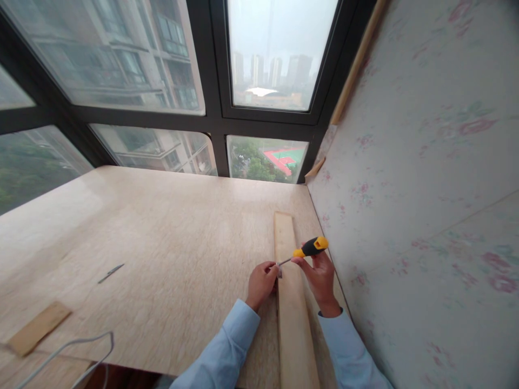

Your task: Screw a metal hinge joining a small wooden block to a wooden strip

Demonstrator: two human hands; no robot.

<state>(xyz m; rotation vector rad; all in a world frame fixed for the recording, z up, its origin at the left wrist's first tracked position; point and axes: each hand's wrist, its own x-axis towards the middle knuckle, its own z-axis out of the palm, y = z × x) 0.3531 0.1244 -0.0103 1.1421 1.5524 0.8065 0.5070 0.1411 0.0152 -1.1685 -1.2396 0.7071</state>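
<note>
A long pale wooden board (295, 324) lies on the wood-patterned surface, running away from me. At its left edge sits a small metal piece (279, 272), perhaps a hinge or bracket, too small to tell. My left hand (261, 283) is closed in a pinch on that piece at the board's edge. A screwdriver (311, 247) with a yellow and black handle is in my right hand (321, 275), fingers closed around it. Its shaft points left and down, and the tip meets the metal piece. Any screw there is hidden.
A thin pen-like tool (111, 273) lies to the left. Nearer me are a short flat wooden piece (39, 328) and a pale cable (81, 340). Papered wall (405, 189) stands close on the right; dark-framed windows (259, 124) close off the far side.
</note>
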